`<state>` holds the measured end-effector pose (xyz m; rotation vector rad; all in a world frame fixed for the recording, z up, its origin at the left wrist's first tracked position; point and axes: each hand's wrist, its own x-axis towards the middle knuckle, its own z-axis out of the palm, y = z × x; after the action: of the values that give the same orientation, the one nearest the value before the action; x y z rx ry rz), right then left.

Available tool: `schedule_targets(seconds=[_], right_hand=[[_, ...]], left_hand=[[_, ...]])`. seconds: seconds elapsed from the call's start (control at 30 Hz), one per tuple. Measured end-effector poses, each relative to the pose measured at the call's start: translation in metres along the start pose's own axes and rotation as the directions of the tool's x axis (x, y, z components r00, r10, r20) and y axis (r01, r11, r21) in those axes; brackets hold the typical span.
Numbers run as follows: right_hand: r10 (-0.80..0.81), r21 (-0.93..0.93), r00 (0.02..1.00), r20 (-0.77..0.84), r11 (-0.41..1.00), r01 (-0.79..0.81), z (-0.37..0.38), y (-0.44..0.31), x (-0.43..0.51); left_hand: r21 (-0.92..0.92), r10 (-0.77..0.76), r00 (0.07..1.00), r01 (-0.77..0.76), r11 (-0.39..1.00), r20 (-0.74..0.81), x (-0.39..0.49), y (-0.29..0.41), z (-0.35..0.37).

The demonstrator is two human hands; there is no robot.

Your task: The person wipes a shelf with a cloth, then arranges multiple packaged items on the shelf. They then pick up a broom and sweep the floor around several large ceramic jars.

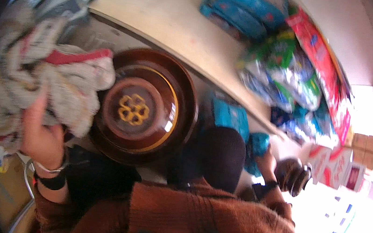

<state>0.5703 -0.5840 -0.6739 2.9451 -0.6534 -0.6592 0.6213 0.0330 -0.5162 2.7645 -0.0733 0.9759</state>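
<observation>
A brown glazed round vessel [184, 105] sits in front of me, with a yellow flower mark at its centre and a yellow ring around it. To its left my left hand [42, 136] grips a bunched grey-white cloth [69, 90] with a red edge, which overlaps the vessel's rim. On the far side of my dark-clad knee [223, 156], my right hand [266, 160] is closed around part of a teal plastic package [257, 145]; its fingers are partly hidden. Another teal package [230, 117] lies just left of that one.
A pale wooden shelf [171, 19] runs diagonally beyond the vessel. It carries teal packs [246, 9], green-and-clear plastic bags [284, 69] and a red packet [321, 60]. Close to my right wrist is a dark glazed jar [288, 174], with red-and-white boxes [335, 166] farther right.
</observation>
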Motion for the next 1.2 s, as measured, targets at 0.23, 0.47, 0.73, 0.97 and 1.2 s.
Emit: schedule_targets(seconds=[0.23,0.47,0.73,0.97,1.2], right_hand=[[-0.528,-0.372,0.846,-0.081,0.803,0.466,-0.167,-0.088,-0.037],[-0.721,-0.259,0.669,-0.179,0.691,0.675,-0.255,-0.197,-0.032],[-0.686,0.328,0.567,-0.456,0.463,0.824,-0.253,-0.345,0.099],[-0.515,0.995,0.852,-0.098,-0.069,0.073,-0.223,-0.452,0.197],[-0.43,0.957,0.9,0.066,-0.228,-0.179,-0.209,-0.526,0.23]], left_hand=[[-0.102,0.039,0.997,-0.032,0.994,0.066,0.012,0.012,-0.002],[-0.179,0.093,0.994,-0.081,0.98,0.055,0.016,0.013,-0.008],[-0.145,-0.052,0.984,0.077,0.986,0.169,-0.014,-0.004,0.004],[-0.221,-0.085,0.979,0.126,0.967,0.186,-0.02,-0.004,0.012],[-0.21,-0.127,0.973,0.167,0.963,0.191,-0.021,-0.008,0.012]])
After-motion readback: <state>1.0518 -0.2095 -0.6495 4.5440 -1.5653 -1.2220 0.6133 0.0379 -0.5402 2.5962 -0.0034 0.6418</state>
